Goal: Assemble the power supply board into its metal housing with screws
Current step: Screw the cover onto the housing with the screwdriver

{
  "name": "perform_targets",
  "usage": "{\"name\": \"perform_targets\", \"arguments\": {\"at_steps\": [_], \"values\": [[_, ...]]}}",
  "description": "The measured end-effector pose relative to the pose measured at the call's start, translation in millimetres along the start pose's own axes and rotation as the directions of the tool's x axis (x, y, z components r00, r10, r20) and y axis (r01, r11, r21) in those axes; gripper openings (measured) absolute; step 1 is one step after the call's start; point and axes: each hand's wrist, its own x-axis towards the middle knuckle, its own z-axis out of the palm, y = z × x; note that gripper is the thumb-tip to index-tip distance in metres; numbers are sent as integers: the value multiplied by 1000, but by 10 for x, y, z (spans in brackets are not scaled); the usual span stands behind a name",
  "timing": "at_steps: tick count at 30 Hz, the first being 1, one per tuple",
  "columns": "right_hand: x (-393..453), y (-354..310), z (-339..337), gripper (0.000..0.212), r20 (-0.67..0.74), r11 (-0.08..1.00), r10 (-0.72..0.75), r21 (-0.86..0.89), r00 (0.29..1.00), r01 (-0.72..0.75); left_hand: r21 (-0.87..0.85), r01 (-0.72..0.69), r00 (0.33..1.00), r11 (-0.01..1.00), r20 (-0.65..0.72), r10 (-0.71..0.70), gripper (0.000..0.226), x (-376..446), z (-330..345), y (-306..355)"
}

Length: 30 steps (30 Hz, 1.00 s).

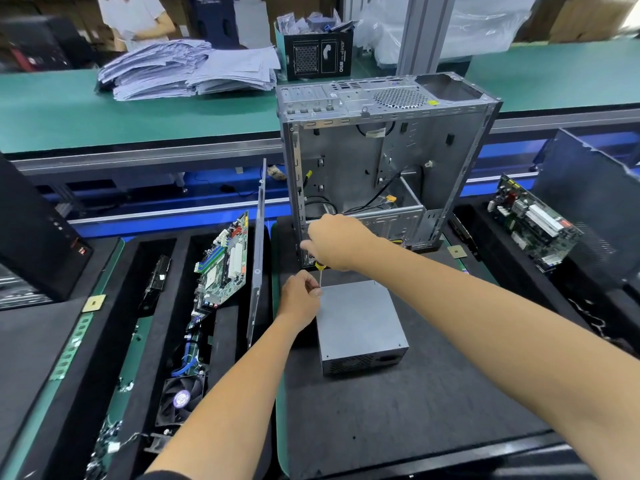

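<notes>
The only writing that reads clearly is "AMP" and "850" in white on the black cardboard box [317, 55] standing on the far green bench [138, 109], just right of a heap of folded pale sheets [183, 69]. At the middle of the black work mat [398, 410] lies the grey power supply box [360, 325], flat, its vented end facing the camera, closed on top. The right hand [337, 242] grips a screwdriver [320, 271] whose yellow-and-black handle shows under the curled fingers, the thin shaft pointing down to the box's far left corner. The left hand [299, 296] has its fingers curled and pinched around the shaft's tip at that corner; whether a screw sits there is too small to tell. Directly behind the hands stands an open computer case [384, 157], upright, with loose cables and a drive cage inside; it blocks the view of the mat's far edge. Left of the mat, black foam slots hold a motherboard [225, 261] leaning on edge, a grey side panel [258, 251] upright beside it, a fan [181, 398] and a strip of memory [71, 348]. On the right another circuit board [530, 220] leans against a dark panel.
</notes>
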Motion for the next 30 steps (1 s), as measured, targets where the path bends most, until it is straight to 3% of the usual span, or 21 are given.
{"name": "perform_targets", "arguments": {"at_steps": [3, 5, 7, 10, 13, 15, 17, 20, 25, 30], "values": [[32, 44, 6, 32, 43, 999, -32, -10, 999, 33, -7, -1, 1000, 1000, 0, 1, 15, 3, 5, -3], [27, 71, -7, 12, 140, 984, -107, 156, 984, 85, -2, -1, 1000, 1000, 1, 1, 14, 0, 5, -2], [11, 80, -20, 16, 170, 957, -159, 269, 973, 109, -5, -5, 1000, 1000, 1, 5, 14, 0, 11, -5], [29, 30, -5, 7, 80, 985, -133, 122, 988, 123, -4, -10, 1000, 1000, -7, 10, 15, -4, 11, -1], [59, -6, -3, 22, -1, 999, -52, -7, 999, 52, 2, -16, 1000, 1000, -6, 16, 15, -4, 6, 1], [49, 25, -5, 21, 7, 990, -103, -100, 995, 103, 3, -15, 1000, 1000, -5, 15, 14, -2, 8, 1], [56, 65, -6, 12, 106, 984, -157, -64, 982, 164, 3, -11, 1000, 1000, -5, 11, 15, -2, 3, 3], [37, 78, -13, 12, 153, 975, -179, 157, 972, 155, 18, -14, 1000, 1000, 4, 14, 15, 6, 6, 2], [56, 26, 23, 15, 32, 995, -99, 29, 995, 99, 20, -11, 1000, 1000, 5, 11, 18, 5, 0, 1], [81, -1, 31, 22, 70, 990, -74, 122, 995, 65, 2, -16, 1000, 1000, 11, 15, 12, -2, -12, 24]]}}
